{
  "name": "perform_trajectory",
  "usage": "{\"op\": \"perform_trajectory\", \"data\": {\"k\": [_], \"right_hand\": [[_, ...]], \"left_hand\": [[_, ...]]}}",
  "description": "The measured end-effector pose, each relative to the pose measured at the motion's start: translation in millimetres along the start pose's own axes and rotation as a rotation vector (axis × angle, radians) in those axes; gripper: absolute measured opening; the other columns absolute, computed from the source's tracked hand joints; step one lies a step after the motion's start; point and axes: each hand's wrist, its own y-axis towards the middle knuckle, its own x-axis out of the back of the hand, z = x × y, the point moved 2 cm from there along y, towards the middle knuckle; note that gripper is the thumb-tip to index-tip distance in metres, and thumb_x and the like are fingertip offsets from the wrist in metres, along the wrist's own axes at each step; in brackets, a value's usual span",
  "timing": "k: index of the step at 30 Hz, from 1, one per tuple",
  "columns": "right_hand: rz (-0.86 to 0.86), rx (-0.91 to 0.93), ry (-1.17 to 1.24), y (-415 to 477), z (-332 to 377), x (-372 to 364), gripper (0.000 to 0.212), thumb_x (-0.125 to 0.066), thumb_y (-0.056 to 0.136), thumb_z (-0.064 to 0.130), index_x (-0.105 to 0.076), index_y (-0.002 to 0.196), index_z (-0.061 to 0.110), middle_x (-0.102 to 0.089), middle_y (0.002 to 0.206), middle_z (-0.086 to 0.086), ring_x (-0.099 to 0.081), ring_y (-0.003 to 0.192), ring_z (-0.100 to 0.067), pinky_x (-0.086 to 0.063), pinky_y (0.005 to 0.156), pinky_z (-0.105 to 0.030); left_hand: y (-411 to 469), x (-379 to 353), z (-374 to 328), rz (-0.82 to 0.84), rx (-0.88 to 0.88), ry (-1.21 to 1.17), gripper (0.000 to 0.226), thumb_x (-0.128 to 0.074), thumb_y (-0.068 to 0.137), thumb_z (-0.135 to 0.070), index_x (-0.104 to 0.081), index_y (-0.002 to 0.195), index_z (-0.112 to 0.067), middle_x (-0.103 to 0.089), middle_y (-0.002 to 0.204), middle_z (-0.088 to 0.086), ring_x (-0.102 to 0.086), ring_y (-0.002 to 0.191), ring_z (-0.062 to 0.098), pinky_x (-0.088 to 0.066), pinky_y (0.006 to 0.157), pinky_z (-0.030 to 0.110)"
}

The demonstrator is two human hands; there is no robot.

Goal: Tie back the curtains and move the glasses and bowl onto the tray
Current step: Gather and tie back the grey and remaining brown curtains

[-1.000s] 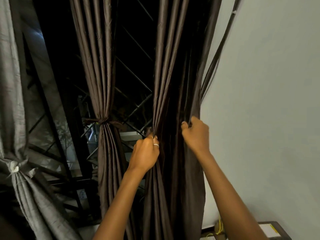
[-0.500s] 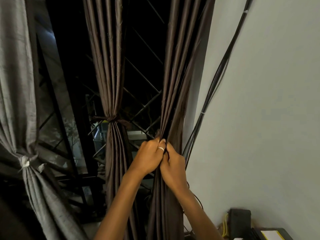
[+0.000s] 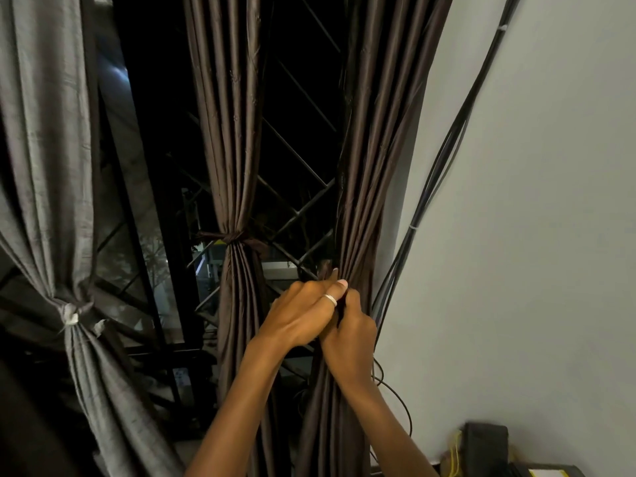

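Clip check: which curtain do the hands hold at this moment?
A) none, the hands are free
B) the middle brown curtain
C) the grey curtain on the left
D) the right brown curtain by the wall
D: the left hand and right hand both grip the bunched right curtain beside the wall, while the grey curtain and middle curtain hang tied and untouched.

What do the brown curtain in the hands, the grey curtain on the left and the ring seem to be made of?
Brown curtain: likely satin-like fabric; its folds shine softly. Grey curtain: a matte, slubby weave, perhaps linen or raw silk. Ring: pale polished metal, possibly silver.
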Motion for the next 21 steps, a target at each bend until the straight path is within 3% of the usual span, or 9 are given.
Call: {"op": "perform_trajectory", "data": {"k": [1, 3, 6, 8, 11, 16, 18, 21], "right_hand": [[-0.013, -0.007, 0.001, 1.5, -1.4, 1.4, 0.008, -0.059, 0.098, 0.008, -0.056, 0.098, 0.015, -0.058, 0.065, 0.009, -0.056, 0.053, -0.007, -0.039, 0.046, -0.019], [-0.030, -0.031, 0.000, 5.4, -8.2, 4.1, 0.025, -0.056, 0.099, 0.007, -0.046, 0.082, 0.023, -0.046, 0.058, 0.012, -0.050, 0.051, -0.010, -0.031, 0.043, -0.020], [-0.024, -0.065, 0.029, 9.8, -18.2, 10.7, 0.044, -0.055, 0.100, 0.007, -0.034, 0.072, 0.034, -0.038, 0.052, 0.010, -0.045, 0.046, -0.009, -0.026, 0.042, -0.019], [-0.004, -0.088, 0.064, 10.9, -23.3, 14.4, 0.043, -0.055, 0.100, 0.007, -0.034, 0.070, 0.030, -0.038, 0.052, 0.009, -0.040, 0.044, -0.009, -0.029, 0.043, -0.026], [0.019, -0.098, 0.118, 10.1, -25.4, 17.1, 0.039, -0.054, 0.101, 0.006, -0.038, 0.070, 0.024, -0.039, 0.052, 0.009, -0.039, 0.044, -0.007, -0.030, 0.043, -0.029], [0.048, -0.090, 0.133, 5.8, -20.4, 17.1, 0.038, -0.052, 0.103, 0.010, -0.040, 0.073, 0.030, -0.046, 0.054, 0.010, -0.040, 0.044, -0.007, -0.033, 0.043, -0.034], [0.066, -0.089, 0.137, 4.8, -19.5, 17.0, 0.036, -0.052, 0.103, 0.011, -0.041, 0.074, 0.030, -0.047, 0.055, 0.011, -0.039, 0.044, -0.007, -0.032, 0.042, -0.030], [0.078, -0.073, 0.117, 3.7, -18.6, 18.6, 0.033, -0.051, 0.103, 0.012, -0.042, 0.076, 0.027, -0.043, 0.052, 0.009, -0.039, 0.044, -0.007, -0.032, 0.042, -0.033]], "left_hand": [[-0.4, 2.8, 4.1, -0.005, 0.001, -0.073, 0.042, -0.025, 0.090, -0.075, -0.057, 0.115, -0.066, -0.068, 0.122, -0.017, -0.059, 0.118, 0.008, -0.046, 0.101, 0.040], [-0.4, 9.5, 16.4, -0.095, -0.020, -0.220, 0.042, -0.035, 0.099, -0.059, -0.059, 0.132, -0.050, -0.068, 0.123, -0.022, -0.058, 0.124, 0.003, -0.045, 0.108, 0.032], [-1.0, 19.1, 35.2, -0.352, -0.029, -0.212, 0.031, -0.052, 0.102, -0.036, -0.068, 0.128, -0.030, -0.074, 0.098, -0.026, -0.068, 0.101, -0.006, -0.048, 0.088, 0.012], [-0.8, 18.9, 42.5, -0.408, -0.019, -0.163, 0.030, -0.059, 0.100, -0.034, -0.068, 0.128, -0.029, -0.076, 0.098, -0.018, -0.067, 0.092, -0.008, -0.051, 0.082, 0.011], [3.5, 10.4, 42.8, -0.360, 0.002, -0.120, 0.035, -0.062, 0.099, -0.037, -0.066, 0.130, -0.023, -0.074, 0.110, -0.011, -0.065, 0.094, -0.004, -0.049, 0.081, 0.011], [7.2, -13.0, 26.5, -0.290, 0.082, -0.126, 0.055, -0.063, 0.090, -0.061, -0.059, 0.129, -0.023, -0.064, 0.096, -0.021, -0.061, 0.081, -0.008, -0.042, 0.062, 0.007], [10.5, -19.4, 22.5, -0.260, 0.111, -0.192, 0.062, -0.067, 0.089, -0.056, -0.050, 0.138, -0.022, -0.061, 0.101, -0.019, -0.061, 0.083, -0.007, -0.042, 0.059, 0.005], [16.4, -23.1, 20.4, -0.226, 0.135, -0.286, 0.057, -0.068, 0.095, -0.033, -0.040, 0.143, -0.020, -0.059, 0.098, -0.017, -0.062, 0.076, -0.008, -0.044, 0.058, 0.007]]}}
